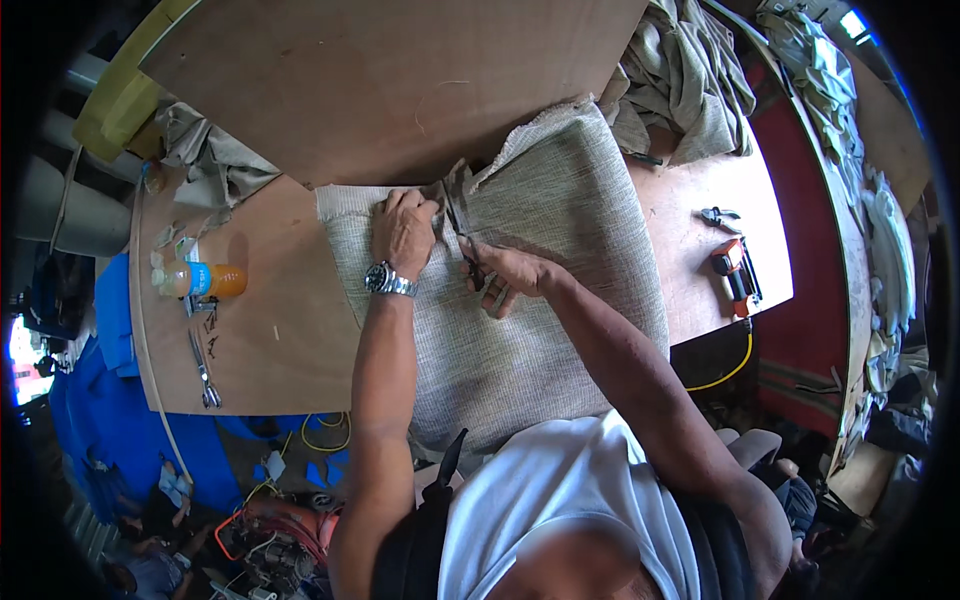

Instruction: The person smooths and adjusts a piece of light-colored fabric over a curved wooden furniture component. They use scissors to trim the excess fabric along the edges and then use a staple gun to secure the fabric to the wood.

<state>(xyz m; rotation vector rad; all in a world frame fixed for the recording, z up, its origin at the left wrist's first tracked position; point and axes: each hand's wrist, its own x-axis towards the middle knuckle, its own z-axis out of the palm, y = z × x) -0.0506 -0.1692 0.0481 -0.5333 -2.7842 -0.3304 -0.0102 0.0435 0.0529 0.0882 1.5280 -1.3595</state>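
Grey-beige woven fabric point(530, 350) spreads over the table in front of me and hangs down at its near edge. My right hand point(505, 275) is closed on a pair of scissors point(474, 268) with dark handles. The blades point away from me and lie at a slit or fold in the fabric, between my two hands. Beside the blades, my left hand point(405, 232), with a metal watch on its wrist, presses on the fabric with its fingers bent around a bit of it. The exact grip of those fingertips is partly hidden.
A large wooden panel point(380, 90) rises just beyond the fabric. At left are a bottle of orange drink point(215, 279), metal shears point(204, 370) and small loose pieces. Pliers point(720, 216) and an orange-black staple gun point(735, 275) with a yellow hose point(735, 372) lie at right; crumpled cloth point(690, 85) sits far right.
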